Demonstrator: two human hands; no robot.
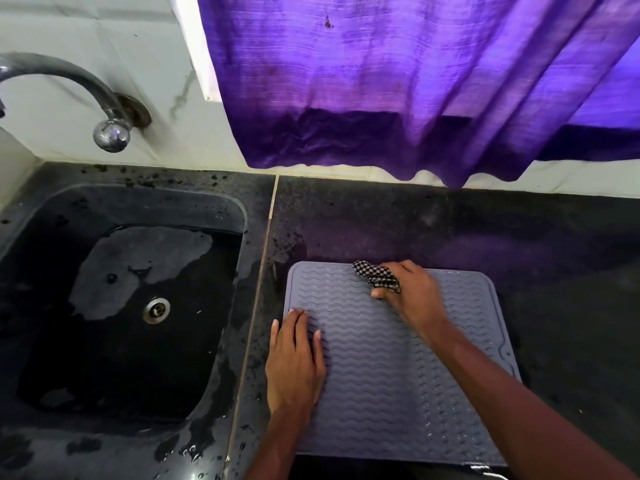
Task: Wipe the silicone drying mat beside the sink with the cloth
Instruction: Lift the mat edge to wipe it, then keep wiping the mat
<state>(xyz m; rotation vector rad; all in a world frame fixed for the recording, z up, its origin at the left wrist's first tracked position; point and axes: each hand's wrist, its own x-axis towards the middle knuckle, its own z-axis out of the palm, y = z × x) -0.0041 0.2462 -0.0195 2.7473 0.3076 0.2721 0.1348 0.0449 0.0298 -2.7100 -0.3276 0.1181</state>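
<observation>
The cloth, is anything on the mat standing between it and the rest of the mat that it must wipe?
Only the left hand, lying flat on the left edge of the mat. The cloth, in the grip of the right hand, sits at the far edge; no other object shows on the ribbed surface.

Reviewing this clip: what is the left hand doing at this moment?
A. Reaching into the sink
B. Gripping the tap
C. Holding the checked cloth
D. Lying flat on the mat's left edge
D: the left hand lies with straight fingers on the left edge of the grey mat, while the right hand grips the checked cloth near the mat's far edge.
</observation>
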